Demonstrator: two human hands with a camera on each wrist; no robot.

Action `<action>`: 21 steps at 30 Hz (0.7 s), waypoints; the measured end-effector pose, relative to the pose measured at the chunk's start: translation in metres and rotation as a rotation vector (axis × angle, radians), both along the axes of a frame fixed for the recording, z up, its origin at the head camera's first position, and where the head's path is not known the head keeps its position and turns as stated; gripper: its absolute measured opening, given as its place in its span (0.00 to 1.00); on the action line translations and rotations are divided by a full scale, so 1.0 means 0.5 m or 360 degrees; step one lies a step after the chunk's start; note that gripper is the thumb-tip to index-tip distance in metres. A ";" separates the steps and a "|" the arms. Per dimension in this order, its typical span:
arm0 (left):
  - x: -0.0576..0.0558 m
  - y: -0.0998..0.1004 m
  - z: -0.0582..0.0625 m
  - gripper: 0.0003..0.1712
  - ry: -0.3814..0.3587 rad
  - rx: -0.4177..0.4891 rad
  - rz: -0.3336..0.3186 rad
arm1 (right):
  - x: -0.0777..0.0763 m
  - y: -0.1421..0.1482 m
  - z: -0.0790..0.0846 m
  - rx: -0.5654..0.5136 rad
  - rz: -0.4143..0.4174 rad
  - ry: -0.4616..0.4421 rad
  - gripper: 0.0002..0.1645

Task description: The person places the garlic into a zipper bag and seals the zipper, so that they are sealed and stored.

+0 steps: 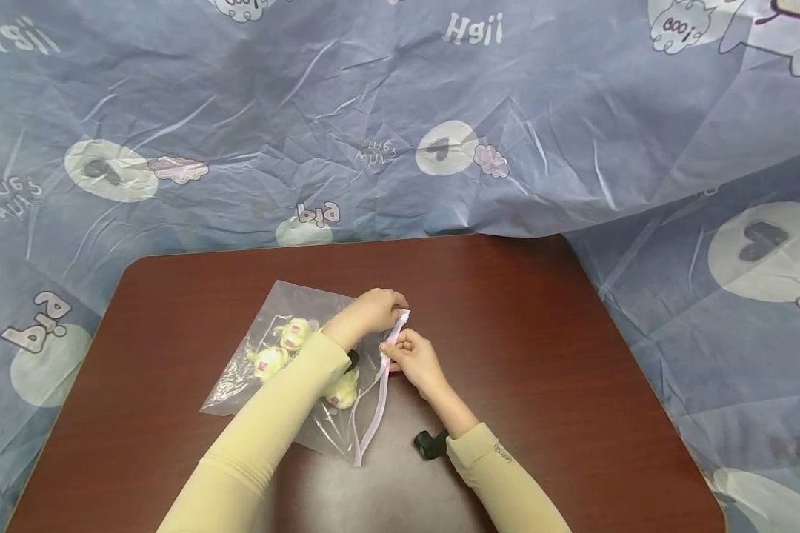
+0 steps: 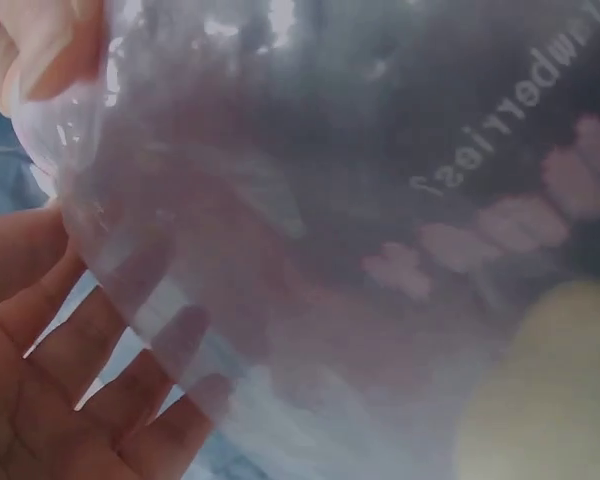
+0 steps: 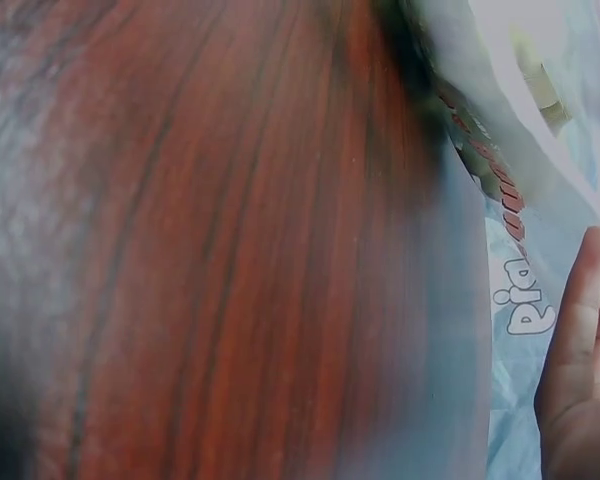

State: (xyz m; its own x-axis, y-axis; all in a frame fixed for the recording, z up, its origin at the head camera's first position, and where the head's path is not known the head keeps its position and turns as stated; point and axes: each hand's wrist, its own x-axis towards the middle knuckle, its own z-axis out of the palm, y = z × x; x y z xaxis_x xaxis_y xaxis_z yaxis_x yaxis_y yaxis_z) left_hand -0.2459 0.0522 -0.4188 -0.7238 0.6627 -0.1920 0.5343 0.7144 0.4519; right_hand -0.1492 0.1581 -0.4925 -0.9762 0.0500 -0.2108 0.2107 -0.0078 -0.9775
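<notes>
A clear zip bag [image 1: 247, 392] with a pale lilac zip strip [image 1: 377, 414] along its right edge lies slanted on the table. Inside it are several pale yellow round items [image 1: 270, 363] with pink marks. My left hand [image 1: 372, 309] reaches over the bag and grips the far end of the strip. Just nearer, my right hand [image 1: 416, 360] pinches the strip between thumb and fingers. Through the film in the left wrist view, the left hand's other fingers [image 2: 110, 350] appear spread. One finger of the right hand [image 3: 580, 370] lies along the bag in the right wrist view.
The brown wooden table [image 1: 540, 355] has rounded corners. Blue printed cloth [image 1: 253, 133] hangs behind it and down the right side. A black wrist camera [image 1: 430, 445] sits at the right wrist, low over the tabletop.
</notes>
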 end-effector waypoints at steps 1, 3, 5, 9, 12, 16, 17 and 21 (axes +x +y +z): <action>0.000 0.000 -0.001 0.14 -0.0014 -0.0001 0.0006 | 0.000 0.000 0.000 0.0009 -0.0004 0.0001 0.08; -0.002 -0.002 -0.003 0.12 -0.0037 0.0005 0.0018 | 0.001 0.001 0.000 0.0028 -0.0008 0.0005 0.09; -0.003 -0.003 -0.006 0.10 -0.0040 0.0022 0.0020 | 0.003 0.003 0.001 0.0052 -0.0009 -0.0009 0.09; -0.004 -0.005 -0.013 0.07 -0.0030 0.0082 0.0020 | 0.007 0.007 0.004 0.0086 -0.0010 -0.0051 0.09; -0.004 -0.006 -0.015 0.06 -0.0030 0.0135 0.0024 | 0.011 0.009 0.006 0.0121 -0.0012 -0.0060 0.10; -0.005 -0.007 -0.018 0.06 -0.0057 0.0186 0.0025 | 0.016 0.012 0.005 0.0167 -0.0027 -0.0071 0.10; -0.006 -0.007 -0.019 0.06 -0.0074 0.0197 0.0030 | 0.018 0.013 0.006 0.0181 -0.0031 -0.0068 0.11; -0.010 -0.006 -0.022 0.06 -0.0126 0.0218 0.0058 | 0.021 0.017 0.012 0.0234 -0.0044 -0.0065 0.11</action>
